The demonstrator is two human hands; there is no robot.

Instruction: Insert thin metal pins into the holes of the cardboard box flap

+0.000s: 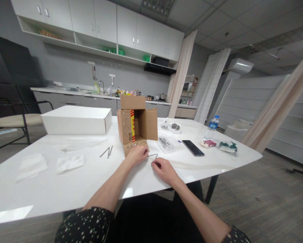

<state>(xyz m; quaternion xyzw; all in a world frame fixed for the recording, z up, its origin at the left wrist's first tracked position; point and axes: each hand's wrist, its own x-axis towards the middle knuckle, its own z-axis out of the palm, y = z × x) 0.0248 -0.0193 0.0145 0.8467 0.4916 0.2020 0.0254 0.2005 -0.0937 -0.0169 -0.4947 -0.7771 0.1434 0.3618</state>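
Between the two hands: slim metal pieces [152,155], probably two nails, meeting or nearly meeting in a narrow V just in front of the cardboard box [151,125]
Long axes: one runs roughly crosswise, out from the left hand [138,154]; the other slants from the right hand [163,171] away from the person
Nearer hand: neither clearly; the V's point lies to the right of the left fingers and beyond the right ones
Left grip: curled narrow around one end, with the knuckles covering the pinch
Right grip: thumb and finger drawn together on the near end of the slanting piece
Off to the left: loose nails [109,152], well apart from both hands
Hard to make out: heads, tips and whether the pieces cross
Cut off: both sleeves [87,222], at the lower edge
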